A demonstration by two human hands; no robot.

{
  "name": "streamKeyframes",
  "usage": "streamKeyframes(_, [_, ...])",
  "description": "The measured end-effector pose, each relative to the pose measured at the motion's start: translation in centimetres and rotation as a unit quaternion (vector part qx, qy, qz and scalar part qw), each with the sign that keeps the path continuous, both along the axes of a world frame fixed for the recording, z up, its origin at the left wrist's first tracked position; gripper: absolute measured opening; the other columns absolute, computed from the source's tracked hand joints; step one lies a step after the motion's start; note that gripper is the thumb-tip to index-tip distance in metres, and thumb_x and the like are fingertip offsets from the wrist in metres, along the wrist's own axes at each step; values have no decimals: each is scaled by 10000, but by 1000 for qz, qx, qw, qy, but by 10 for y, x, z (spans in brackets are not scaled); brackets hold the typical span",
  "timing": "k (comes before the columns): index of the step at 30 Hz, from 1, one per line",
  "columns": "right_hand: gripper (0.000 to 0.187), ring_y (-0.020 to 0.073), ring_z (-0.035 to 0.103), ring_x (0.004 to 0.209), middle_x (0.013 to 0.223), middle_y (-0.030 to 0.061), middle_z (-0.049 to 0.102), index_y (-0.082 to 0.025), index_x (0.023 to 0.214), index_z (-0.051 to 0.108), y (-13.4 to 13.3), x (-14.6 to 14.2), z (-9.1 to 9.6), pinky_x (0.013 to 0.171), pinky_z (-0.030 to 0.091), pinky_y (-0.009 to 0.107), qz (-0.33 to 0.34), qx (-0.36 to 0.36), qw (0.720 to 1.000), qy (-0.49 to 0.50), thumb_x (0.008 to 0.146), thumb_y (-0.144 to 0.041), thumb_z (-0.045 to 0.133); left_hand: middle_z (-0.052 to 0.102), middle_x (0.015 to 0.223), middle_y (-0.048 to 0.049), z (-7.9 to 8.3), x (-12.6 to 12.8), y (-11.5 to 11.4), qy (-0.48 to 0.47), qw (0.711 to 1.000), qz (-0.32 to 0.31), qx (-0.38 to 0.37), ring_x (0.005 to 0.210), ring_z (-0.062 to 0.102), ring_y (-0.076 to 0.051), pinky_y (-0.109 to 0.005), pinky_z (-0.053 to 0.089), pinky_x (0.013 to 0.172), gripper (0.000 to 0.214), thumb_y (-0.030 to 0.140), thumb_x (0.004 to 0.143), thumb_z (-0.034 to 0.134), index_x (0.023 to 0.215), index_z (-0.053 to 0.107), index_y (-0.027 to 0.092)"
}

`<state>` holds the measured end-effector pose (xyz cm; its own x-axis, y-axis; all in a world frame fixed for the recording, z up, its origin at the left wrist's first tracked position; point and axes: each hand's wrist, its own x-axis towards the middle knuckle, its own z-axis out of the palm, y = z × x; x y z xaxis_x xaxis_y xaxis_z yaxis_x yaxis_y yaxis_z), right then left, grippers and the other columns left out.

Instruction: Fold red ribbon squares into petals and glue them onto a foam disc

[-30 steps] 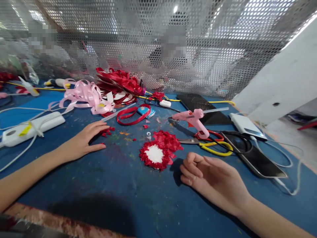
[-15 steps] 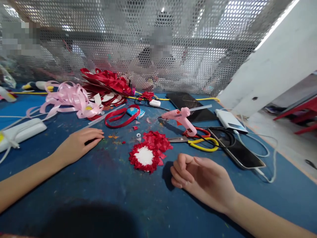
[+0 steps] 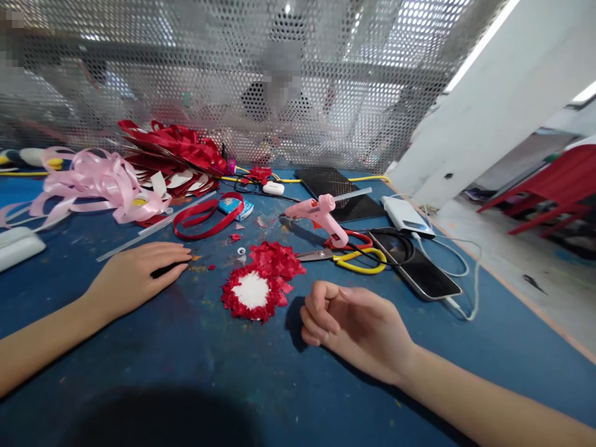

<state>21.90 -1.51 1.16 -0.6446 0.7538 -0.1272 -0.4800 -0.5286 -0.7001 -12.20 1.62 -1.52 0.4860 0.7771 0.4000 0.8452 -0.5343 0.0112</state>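
Note:
My left hand point(image 3: 135, 276) lies palm down on the blue tabletop, fingers stretched out and holding nothing. Palm up, my right hand point(image 3: 356, 329) rests with loosely curled fingers and nothing in it. Between them is a round piece with a ruffled red ribbon edge and a white centre point(image 3: 251, 290). A heap of red ribbon petals point(image 3: 278, 259) touches its upper right side. Just above sits a googly eye point(image 3: 241, 251). Scissors with yellow and red handles point(image 3: 361, 261) lie beyond my right hand, below a pink glue gun point(image 3: 321, 215).
Pink ribbon point(image 3: 100, 183) and a stack of red ribbon pieces point(image 3: 179, 149) lie at the back left. A red ribbon loop point(image 3: 205, 233) lies by a blue packet point(image 3: 236, 206). At right are a phone point(image 3: 421, 270) and a white power bank point(image 3: 407, 216). A perforated metal panel point(image 3: 200, 81) stands behind.
The camera view has turned rightward, so the things on the table appear further left. Both hands keep their resting poses, and nothing has been picked up.

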Motion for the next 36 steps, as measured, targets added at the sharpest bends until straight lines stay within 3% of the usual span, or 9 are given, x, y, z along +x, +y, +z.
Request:
streamKeyframes(9, [212, 137, 485, 583, 559, -4, 467, -144, 701, 618, -1, -1, 0, 618, 376, 299, -4, 1, 1000, -18, 786, -321, 539, 740, 881, -73, 6, 4, -6, 22, 998, 25, 58, 848, 673, -234, -373, 511, 797, 296, 347, 923, 453, 889, 684, 165])
streamKeyframes(12, [213, 123, 440, 534, 510, -23, 431, -161, 654, 598, -2, -3, 0, 575, 357, 288, -78, 54, 993, -70, 783, -325, 558, 715, 899, -103, 9, 11, -7, 9, 999, 9, 40, 899, 635, -249, -410, 487, 850, 306, 315, 934, 416, 872, 659, 140])
streamKeyframes(16, [345, 87, 332, 446, 432, -55, 348, -177, 502, 486, 1, 1, 0, 490, 269, 265, -250, 212, 926, -190, 782, -310, 638, 675, 1053, -109, 9, 28, -12, -40, 998, -41, -22, 1079, 566, -250, -440, 432, 967, 285, 278, 942, 380, 873, 628, 157])
streamKeyframes(18, [403, 77, 307, 428, 420, -64, 317, -181, 465, 434, 4, 5, 0, 475, 252, 264, -294, 244, 897, -222, 780, -297, 657, 629, 1194, -115, 8, 41, -17, -56, 994, -75, -51, 1209, 498, -262, -456, 395, 1027, 263, 337, 921, 433, 1015, 607, 164])
streamKeyframes(20, [408, 73, 303, 423, 420, -68, 305, -183, 459, 423, 8, 8, -1, 469, 253, 262, -315, 242, 886, -239, 780, -286, 654, 525, 1361, -127, 7, 55, -20, -50, 991, -103, -74, 1327, 387, -281, -495, 326, 1086, 406, 405, 888, 494, 1218, 522, 170])
streamKeyframes(23, [388, 71, 310, 423, 427, -61, 332, -184, 458, 431, 15, 9, -2, 463, 258, 261, -330, 223, 877, -268, 773, -263, 644, 471, 1425, -120, 6, 73, -23, -31, 980, -164, -112, 1369, 337, -281, -543, 227, 1129, 539, 430, 875, 522, 1347, 415, 193])
streamKeyframes(27, [381, 67, 304, 406, 417, -67, 328, -189, 463, 428, 24, 10, -1, 459, 272, 257, -331, 186, 885, -269, 764, -267, 648, 545, 1365, -100, 4, 79, -22, -57, 959, -231, -156, 1301, 453, -239, -514, 170, 1162, 494, 408, 888, 516, 1335, 435, 211])
streamKeyframes(36, [427, 72, 328, 431, 453, -61, 342, -189, 475, 406, 25, 11, -1, 466, 264, 260, -297, 198, 883, -305, 771, -342, 673, 735, 1047, -35, 10, 70, -26, -134, 888, -386, -211, 1072, 637, -169, -333, 401, 1067, 157, 270, 892, 543, 1011, 635, 226])
